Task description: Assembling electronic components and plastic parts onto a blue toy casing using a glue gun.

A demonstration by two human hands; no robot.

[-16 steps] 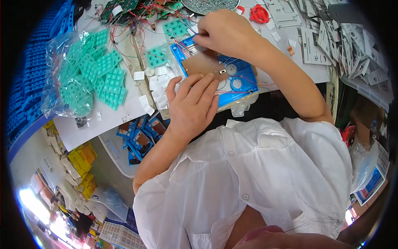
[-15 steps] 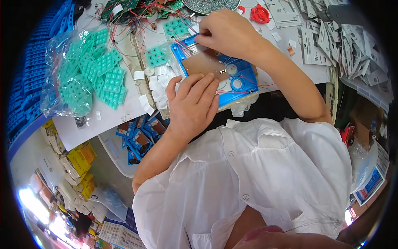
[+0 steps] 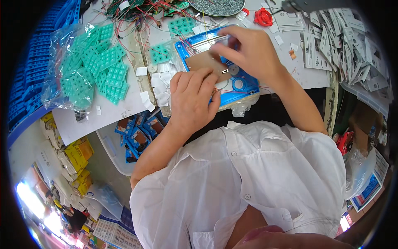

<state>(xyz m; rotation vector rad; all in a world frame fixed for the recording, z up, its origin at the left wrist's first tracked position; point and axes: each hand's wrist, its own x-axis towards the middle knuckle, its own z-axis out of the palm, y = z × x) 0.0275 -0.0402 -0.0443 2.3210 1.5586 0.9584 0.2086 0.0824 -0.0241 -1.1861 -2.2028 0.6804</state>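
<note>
One brown board (image 3: 201,62) lying inside open blue casing (image 3: 249,79), at near edge of white worktop (image 3: 93,125). Left hand (image 3: 192,97): fingers loosely bent over board's near edge; cannot tell of anything pinched beneath. Right hand (image 3: 253,50): half open above casing, thumb and forefinger apart, blurred, no visible hold. Best: press lightly, evenly; avoid tilting board; stay clear of small white-framed component (image 3: 225,71).

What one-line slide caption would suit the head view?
Left hand and right hand over a blue casing with a brown board, green keypads to the left.
</note>
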